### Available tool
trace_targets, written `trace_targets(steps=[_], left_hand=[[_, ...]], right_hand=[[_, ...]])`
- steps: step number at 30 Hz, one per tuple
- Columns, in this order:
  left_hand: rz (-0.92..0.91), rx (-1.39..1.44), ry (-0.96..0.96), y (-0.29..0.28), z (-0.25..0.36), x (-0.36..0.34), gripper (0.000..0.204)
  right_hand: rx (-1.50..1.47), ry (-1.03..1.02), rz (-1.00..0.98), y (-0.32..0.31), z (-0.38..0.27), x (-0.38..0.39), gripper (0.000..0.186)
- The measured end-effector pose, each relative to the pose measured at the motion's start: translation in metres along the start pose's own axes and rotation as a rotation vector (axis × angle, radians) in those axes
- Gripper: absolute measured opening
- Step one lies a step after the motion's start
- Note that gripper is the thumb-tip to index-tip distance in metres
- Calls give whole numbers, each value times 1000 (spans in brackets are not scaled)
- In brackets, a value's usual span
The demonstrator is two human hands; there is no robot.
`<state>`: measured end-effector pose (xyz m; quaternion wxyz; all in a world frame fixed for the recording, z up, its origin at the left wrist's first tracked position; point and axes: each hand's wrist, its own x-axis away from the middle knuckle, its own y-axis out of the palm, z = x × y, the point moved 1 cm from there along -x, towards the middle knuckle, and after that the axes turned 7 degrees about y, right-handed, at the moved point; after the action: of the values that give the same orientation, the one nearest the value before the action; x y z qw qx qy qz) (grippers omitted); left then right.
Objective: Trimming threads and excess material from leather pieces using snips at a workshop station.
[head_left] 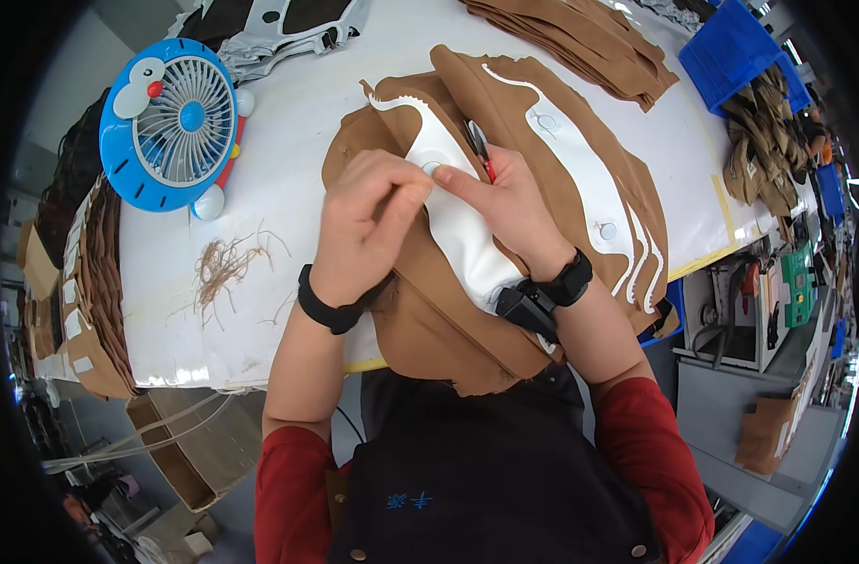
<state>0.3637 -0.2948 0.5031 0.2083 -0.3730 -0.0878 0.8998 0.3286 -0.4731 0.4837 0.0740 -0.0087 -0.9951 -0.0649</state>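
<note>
A brown leather-like cover (pixel 420 310) with a white backing strip (pixel 460 246) lies before me on the table, over other brown panels. My left hand (pixel 364 218) is closed, thumb and fingertips pinched together above a round mark on the strip; whatever is in the pinch is too small to make out. My right hand (pixel 514 209) presses its thumb on the strip beside that mark. Red-handled snips (pixel 479 146) sit in its curled fingers, blades pointing away from me. Close to my right wrist, a black plastic piece (pixel 525 312) rests at the strip's near end.
A blue toy-shaped fan (pixel 171 127) stands at the left, with a tangle of loose brown threads (pixel 227 273) nearer me. Another brown panel with white strips (pixel 580 164) lies to the right. Stacked brown pieces (pixel 580 42) and a blue bin (pixel 741 52) are at the far right.
</note>
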Motion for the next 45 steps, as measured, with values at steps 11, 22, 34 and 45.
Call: trace_targets(steps=[11,22,34,45], left_hand=[[-48,542,-217,-5,-16,3,8],[-196,54,9,-1,3,8,7],[-38,380,-74,-11,-2,5,5],[-23,27,-128,-6,-13,1,20]], right_hand=[[39,-30,-1,1,-8,3,20],[126,-84,2,0,1,0,25],[177,-79,-21,-2,2,0,27],[158,-95,5,-1,1,1,25]])
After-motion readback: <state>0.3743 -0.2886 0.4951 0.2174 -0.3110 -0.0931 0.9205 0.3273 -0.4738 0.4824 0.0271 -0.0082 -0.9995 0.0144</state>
